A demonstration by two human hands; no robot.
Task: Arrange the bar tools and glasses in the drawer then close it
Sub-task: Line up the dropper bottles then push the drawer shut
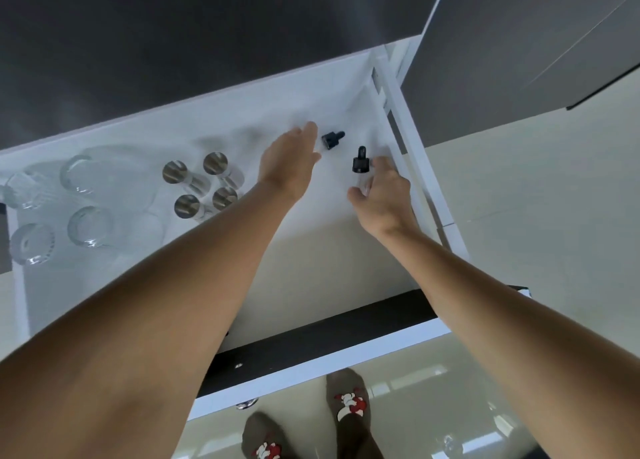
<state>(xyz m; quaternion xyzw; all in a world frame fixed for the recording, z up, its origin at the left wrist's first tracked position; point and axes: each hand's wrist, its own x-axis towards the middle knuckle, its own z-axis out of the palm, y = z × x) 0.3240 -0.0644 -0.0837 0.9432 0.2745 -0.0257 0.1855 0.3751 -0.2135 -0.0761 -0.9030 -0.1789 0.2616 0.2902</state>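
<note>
Looking pretty far along to me: the drawer (pixel 412 119) is wide open, with clear glasses (pixel 90 226) grouped at its left end and four steel-capped jars (pixel 187 206) clustered mid-drawer. Both hands are working the right end, where the right hand (pixel 384 195) is curled around a dropper bottle (pixel 360 162) with a black top, while the left hand (pixel 291 157) is open with fingers spread, just beside a second dropper bottle (pixel 332 139) that's blurry, so I can't tell if it's touching. Left to do, I'd guess: settle those two and push the drawer shut.
</note>
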